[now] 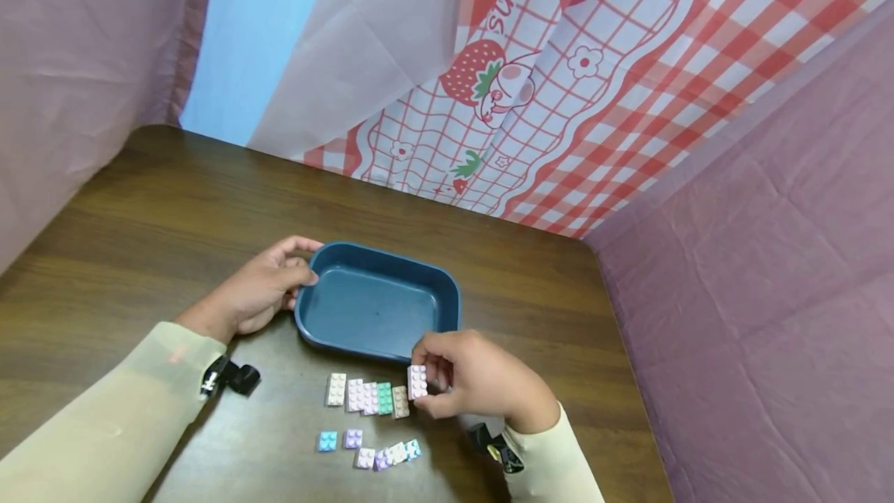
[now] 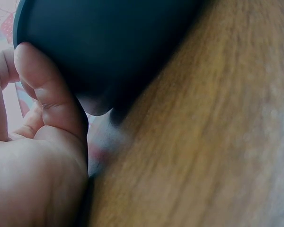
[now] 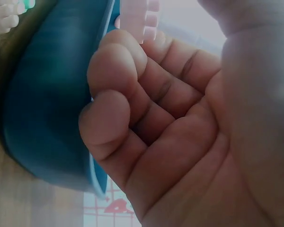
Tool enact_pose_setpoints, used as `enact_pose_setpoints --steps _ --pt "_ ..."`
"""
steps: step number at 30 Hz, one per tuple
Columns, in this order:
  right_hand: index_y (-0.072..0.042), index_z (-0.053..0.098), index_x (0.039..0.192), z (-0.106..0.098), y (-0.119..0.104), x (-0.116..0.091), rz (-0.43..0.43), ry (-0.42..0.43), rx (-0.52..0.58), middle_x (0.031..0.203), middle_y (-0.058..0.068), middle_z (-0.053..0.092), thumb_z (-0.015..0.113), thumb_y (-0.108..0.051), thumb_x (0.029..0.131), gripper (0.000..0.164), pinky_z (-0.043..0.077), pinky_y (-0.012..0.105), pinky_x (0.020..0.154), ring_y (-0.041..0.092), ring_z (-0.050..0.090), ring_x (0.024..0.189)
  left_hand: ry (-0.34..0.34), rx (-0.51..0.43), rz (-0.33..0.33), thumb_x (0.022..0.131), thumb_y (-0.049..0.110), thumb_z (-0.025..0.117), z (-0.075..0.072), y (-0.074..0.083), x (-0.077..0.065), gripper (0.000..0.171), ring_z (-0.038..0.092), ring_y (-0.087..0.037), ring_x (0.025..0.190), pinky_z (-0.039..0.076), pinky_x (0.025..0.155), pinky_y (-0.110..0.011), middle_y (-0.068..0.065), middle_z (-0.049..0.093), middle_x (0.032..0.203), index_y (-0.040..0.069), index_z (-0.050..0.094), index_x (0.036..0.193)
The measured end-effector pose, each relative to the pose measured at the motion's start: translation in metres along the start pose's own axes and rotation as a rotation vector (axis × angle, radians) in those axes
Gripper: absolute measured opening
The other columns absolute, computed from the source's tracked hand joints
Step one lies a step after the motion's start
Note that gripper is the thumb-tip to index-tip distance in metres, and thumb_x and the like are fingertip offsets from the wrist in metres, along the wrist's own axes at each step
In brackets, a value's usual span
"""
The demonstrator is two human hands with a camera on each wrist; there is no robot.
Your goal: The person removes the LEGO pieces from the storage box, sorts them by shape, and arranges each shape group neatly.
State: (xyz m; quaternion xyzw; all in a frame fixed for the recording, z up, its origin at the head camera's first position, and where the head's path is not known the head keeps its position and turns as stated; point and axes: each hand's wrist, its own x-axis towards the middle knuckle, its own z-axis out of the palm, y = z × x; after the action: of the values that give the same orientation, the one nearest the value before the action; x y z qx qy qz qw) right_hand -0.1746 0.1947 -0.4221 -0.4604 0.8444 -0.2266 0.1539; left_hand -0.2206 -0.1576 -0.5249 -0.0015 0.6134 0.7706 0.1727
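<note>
A dark blue tray with rounded corners sits on the wooden table. At its left end, my left hand grips the rim, thumb over the near part of the edge. The left wrist view shows that hand against the tray's dark wall. Just off the tray's front right corner, my right hand pinches a pale pink toy building brick, studs facing the head camera. In the right wrist view, the brick shows beyond the curled fingers, beside the tray wall.
In front of the tray lies a row of larger bricks: cream, pale pink, green and tan. Nearer me are several smaller bricks, among them blue and purple. Cloth curtains surround the table.
</note>
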Motion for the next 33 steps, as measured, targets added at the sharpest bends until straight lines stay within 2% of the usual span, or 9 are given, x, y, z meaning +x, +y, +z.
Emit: enact_pose_setpoints --steps 8,17,23,33 --pt "-0.021 0.067 0.105 0.008 0.008 -0.013 0.031 0.016 0.023 0.079 -0.009 0.063 0.088 -0.023 0.082 0.031 0.049 0.01 0.058 -0.001 0.057 0.064 0.004 0.009 -0.009 0.096 0.002 0.06 0.001 0.001 -0.001 0.057 0.052 -0.011 0.067 0.049 0.054 -0.021 -0.007 0.056 0.097 0.016 0.041 0.147" --pt "-0.024 0.07 0.106 0.015 0.013 -0.026 0.058 0.016 -0.02 0.073 -0.011 0.06 0.086 -0.029 0.085 0.028 0.042 0.007 0.057 -0.009 0.047 0.063 0.0 -0.001 -0.009 0.097 0.0 0.058 0.002 0.001 0.0 0.054 0.052 -0.012 0.068 0.049 0.054 -0.021 -0.014 0.056 0.105 0.017 0.041 0.146" --pt "-0.026 0.073 0.109 0.021 0.016 -0.031 0.076 0.003 -0.026 0.071 -0.01 0.06 0.085 -0.029 0.088 0.024 0.039 0.006 0.056 -0.01 0.045 0.063 -0.003 -0.007 -0.004 0.096 0.0 0.059 0.002 0.002 -0.001 0.055 0.053 -0.012 0.068 0.05 0.055 -0.022 -0.015 0.057 0.107 0.016 0.042 0.145" --pt "-0.026 0.075 0.11 0.031 0.022 -0.03 0.107 0.017 -0.123 0.069 -0.018 0.055 0.084 -0.031 0.088 0.024 0.038 0.006 0.055 -0.013 0.044 0.061 -0.004 0.004 0.006 0.095 0.002 0.061 0.001 0.003 -0.003 0.057 0.052 -0.011 0.068 0.048 0.055 -0.021 -0.008 0.057 0.098 0.014 0.04 0.146"
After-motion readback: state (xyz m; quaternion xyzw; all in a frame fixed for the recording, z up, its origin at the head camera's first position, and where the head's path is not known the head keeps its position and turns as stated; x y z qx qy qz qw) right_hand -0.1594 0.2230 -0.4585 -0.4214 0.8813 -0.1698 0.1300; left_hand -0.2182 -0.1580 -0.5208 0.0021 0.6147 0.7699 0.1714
